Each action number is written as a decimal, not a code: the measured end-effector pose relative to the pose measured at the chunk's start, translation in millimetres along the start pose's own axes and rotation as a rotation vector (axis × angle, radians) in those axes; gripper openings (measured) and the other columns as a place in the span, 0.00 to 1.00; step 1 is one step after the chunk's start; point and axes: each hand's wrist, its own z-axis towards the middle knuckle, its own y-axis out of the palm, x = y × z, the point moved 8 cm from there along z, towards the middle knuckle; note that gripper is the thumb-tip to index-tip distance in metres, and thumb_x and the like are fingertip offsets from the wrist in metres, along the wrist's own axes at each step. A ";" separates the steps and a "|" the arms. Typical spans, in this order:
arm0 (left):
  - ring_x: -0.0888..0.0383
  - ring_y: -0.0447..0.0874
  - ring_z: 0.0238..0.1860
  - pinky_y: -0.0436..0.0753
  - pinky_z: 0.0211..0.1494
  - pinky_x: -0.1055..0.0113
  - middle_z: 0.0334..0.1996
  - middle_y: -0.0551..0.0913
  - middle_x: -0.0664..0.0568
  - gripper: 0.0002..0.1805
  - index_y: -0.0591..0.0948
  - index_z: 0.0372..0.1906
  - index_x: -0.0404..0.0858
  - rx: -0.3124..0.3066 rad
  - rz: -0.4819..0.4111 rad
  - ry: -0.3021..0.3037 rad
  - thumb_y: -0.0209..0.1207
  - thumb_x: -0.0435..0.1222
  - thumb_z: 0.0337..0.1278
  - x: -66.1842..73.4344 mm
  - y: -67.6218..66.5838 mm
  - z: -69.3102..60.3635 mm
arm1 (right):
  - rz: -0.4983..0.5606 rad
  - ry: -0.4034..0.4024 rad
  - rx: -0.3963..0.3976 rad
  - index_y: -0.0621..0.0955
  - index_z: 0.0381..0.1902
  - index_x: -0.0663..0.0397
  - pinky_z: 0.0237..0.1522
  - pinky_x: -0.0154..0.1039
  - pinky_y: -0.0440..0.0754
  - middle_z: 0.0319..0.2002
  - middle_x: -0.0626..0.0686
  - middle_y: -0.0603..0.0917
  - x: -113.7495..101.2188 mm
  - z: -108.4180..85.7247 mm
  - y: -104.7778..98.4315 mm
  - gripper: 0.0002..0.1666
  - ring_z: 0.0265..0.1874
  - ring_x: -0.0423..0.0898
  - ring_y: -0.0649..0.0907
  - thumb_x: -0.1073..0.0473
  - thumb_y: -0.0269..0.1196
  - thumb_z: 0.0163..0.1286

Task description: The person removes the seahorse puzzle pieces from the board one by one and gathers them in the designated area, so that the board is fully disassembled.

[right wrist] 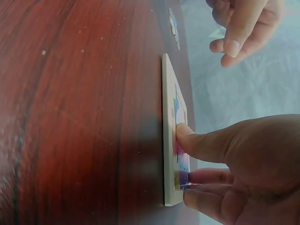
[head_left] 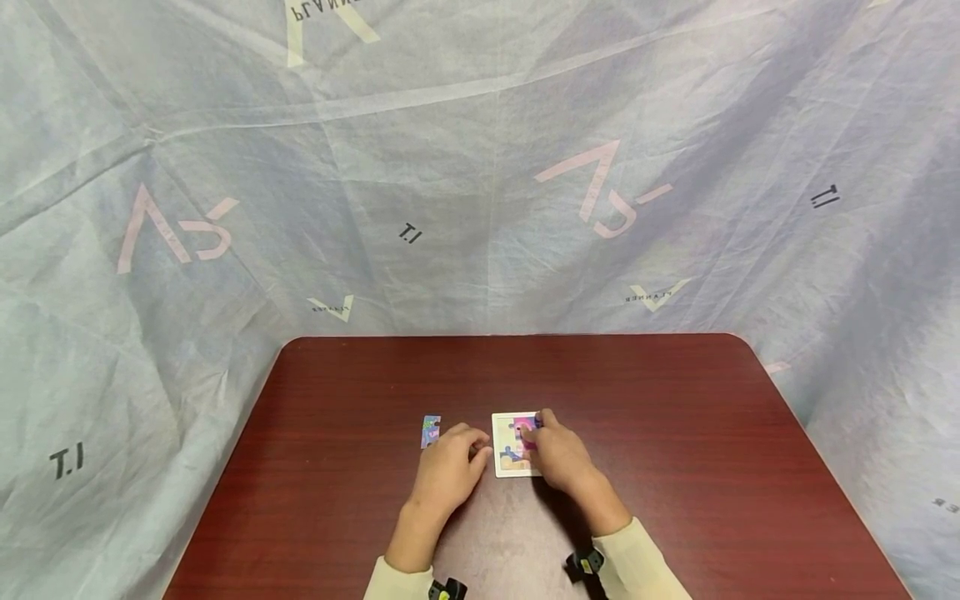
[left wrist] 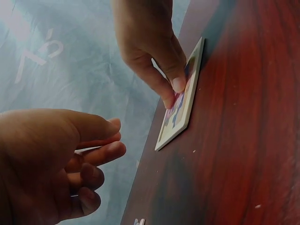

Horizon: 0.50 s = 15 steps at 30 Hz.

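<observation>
A small jigsaw puzzle in a white square frame (head_left: 517,474) lies on the table, partly filled with pink, purple and blue pieces. Over its right part is my right hand (head_left: 562,454), its thumb pressing on the pieces and its fingertips (right wrist: 192,199) touching near the frame's far edge. No lifted piece shows between them. My left hand (head_left: 450,467) hovers just left of the frame, fingers loosely bent, with nothing in it. Beyond its knuckles lie loose blue puzzle pieces (head_left: 430,429), partly hidden by that hand in the head view.
The dark red wooden table (head_left: 660,400) has rounded far corners. Pale printed cloth (head_left: 480,183) hangs behind it and at both sides. Each wrist wears a small black camera.
</observation>
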 end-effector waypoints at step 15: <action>0.56 0.90 0.39 0.88 0.43 0.59 0.42 0.87 0.53 0.10 0.90 0.46 0.40 -0.058 0.003 0.076 0.73 0.38 0.61 15.8 14.7 -4.7 | -0.005 0.009 -0.004 0.91 0.54 0.53 0.45 0.53 0.88 0.58 0.61 0.80 3.7 -0.3 2.6 0.19 0.42 0.57 0.89 0.61 0.75 0.64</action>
